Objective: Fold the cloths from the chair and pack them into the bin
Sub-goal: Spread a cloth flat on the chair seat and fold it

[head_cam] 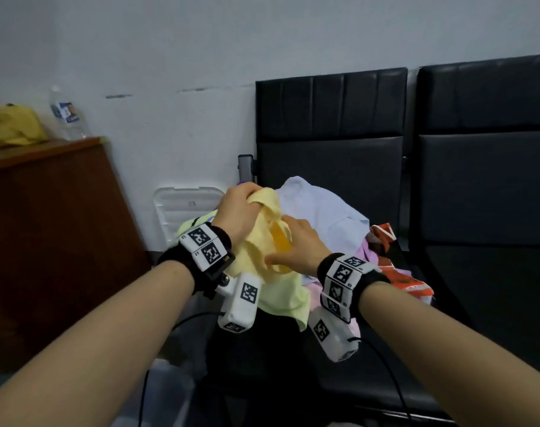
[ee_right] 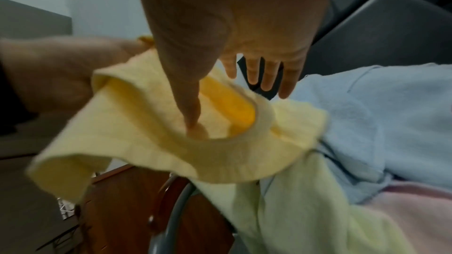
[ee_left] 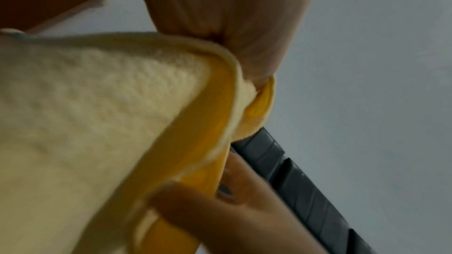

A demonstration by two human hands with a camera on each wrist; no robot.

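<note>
Above the chair (head_cam: 330,167), I lift a yellow cloth (head_cam: 272,257) clear of the pile, its darker yellow band (head_cam: 282,241) showing in the folds. My left hand (head_cam: 238,211) has its fingers curled round the cloth's top edge, bunching it over the chair's left side. My right hand (head_cam: 299,245) sits just beside the left, thumb (ee_right: 193,111) pressed into the cloth; the other fingers (ee_right: 269,76) are straight and spread beyond its edge, so I cannot tell whether they pinch it from behind. The cloth's lower part hangs over the chair's front edge. On the seat lie a pale blue cloth (head_cam: 321,208) towards the backrest, a pink cloth (head_cam: 367,251) and an orange patterned cloth (head_cam: 398,272) at its right side. A white lid (head_cam: 185,208) leans on the wall just left of the chair. Further left stands a wooden cabinet (head_cam: 46,226) bearing a bottle (head_cam: 67,115).
</note>
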